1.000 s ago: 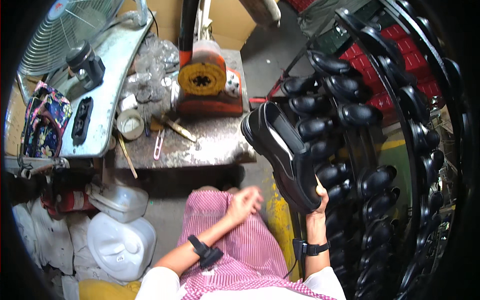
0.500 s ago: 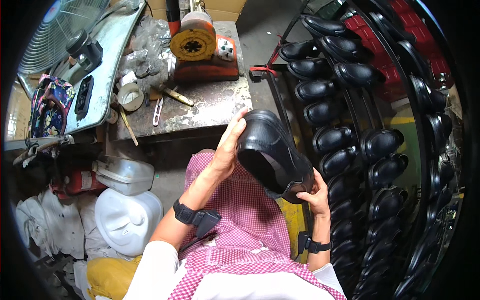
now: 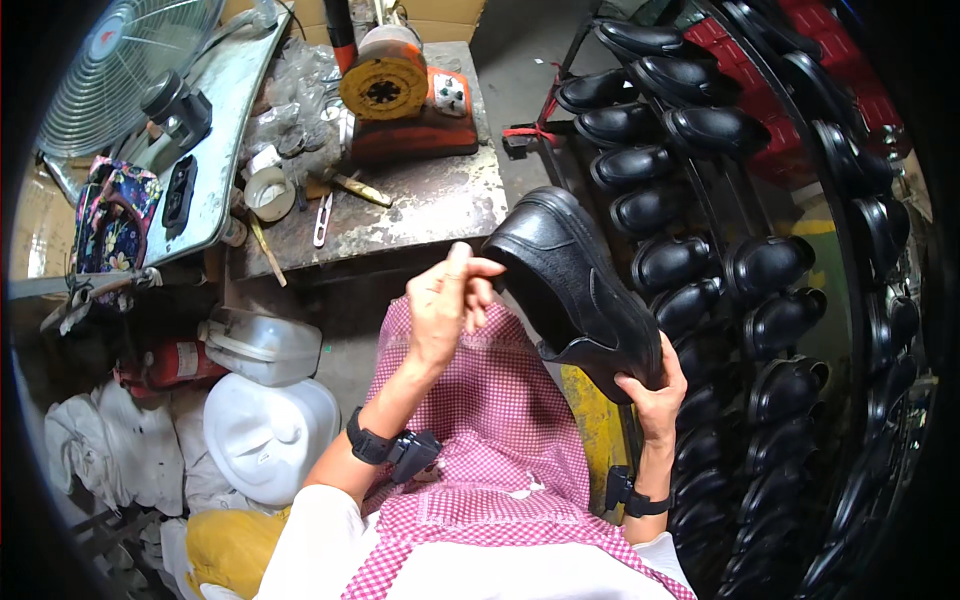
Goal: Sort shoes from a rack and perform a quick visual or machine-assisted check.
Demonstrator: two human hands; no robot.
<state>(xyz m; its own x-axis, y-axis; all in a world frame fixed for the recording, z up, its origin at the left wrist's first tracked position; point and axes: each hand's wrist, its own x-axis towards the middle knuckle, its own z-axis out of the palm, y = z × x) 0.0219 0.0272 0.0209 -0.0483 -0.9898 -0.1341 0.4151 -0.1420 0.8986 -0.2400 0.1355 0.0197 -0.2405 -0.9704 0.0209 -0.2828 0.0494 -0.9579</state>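
A black leather shoe point(image 3: 575, 285) is held in the air over my lap, toe pointing up and to the left. My right hand point(image 3: 650, 395) grips it at the heel from below. My left hand point(image 3: 445, 300) is raised beside the toe, fingers partly curled, fingertips touching the front of the shoe. Each wrist carries a black strap with a small device. A pink checked apron point(image 3: 490, 430) covers my lap.
A rack point(image 3: 760, 250) with several black shoes fills the right side. Ahead, a worn workbench point(image 3: 420, 205) holds an orange machine point(image 3: 400, 90), a tape roll point(image 3: 268, 190) and small tools. A fan point(image 3: 120, 70) stands far left; white plastic jugs point(image 3: 265, 430) sit lower left.
The shoe has turned from opening-up to side-on, toe up-left. My left hand slid off its upper to the toe tip. My head has tilted, shifting the bench upward.
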